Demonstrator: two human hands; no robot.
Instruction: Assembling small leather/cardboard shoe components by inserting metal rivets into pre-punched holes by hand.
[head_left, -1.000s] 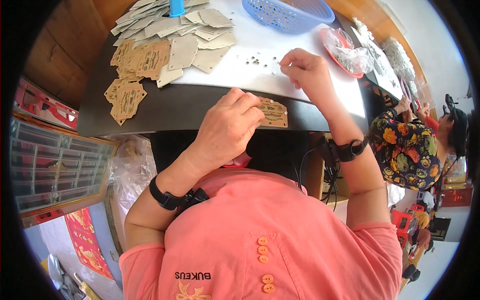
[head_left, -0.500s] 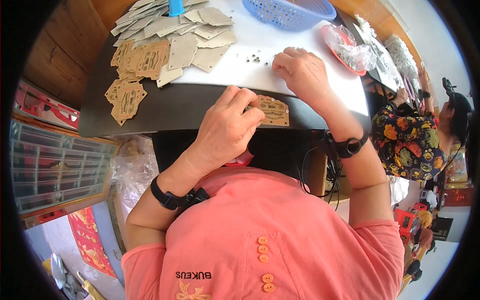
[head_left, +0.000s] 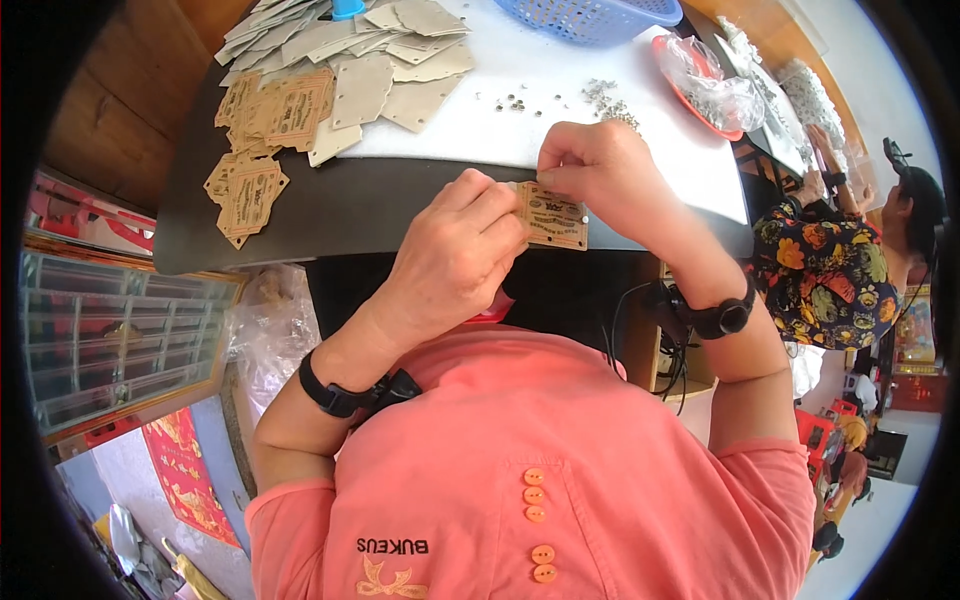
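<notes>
A brown printed card plate [head_left: 557, 222] with small holes at its corners lies along the table's front edge. My left hand [head_left: 452, 245] is closed on its left end, the fingers covering that part. Over the card's upper left corner is my right hand [head_left: 608, 178], thumb and fingertips pinched together. Whatever is between those fingertips is too small to make out. A small silvery dot shows at the card's right edge. Beyond my hands, small metal rings [head_left: 516, 104] and a little heap of silvery pieces [head_left: 606, 102] lie on the white sheet [head_left: 480, 135].
At the far left are a grey card plate pile [head_left: 350, 85] and brown printed cards [head_left: 300, 112]. A blue basket [head_left: 600, 22] stands at the back; right of it, a red dish [head_left: 738, 134] holds a clear plastic bag [head_left: 712, 88]. Another person [head_left: 825, 270] works at the right.
My right hand has come back from the loose metal pieces to the card's upper corner, uncovering the silvery heap. My left hand keeps its hold on the card.
</notes>
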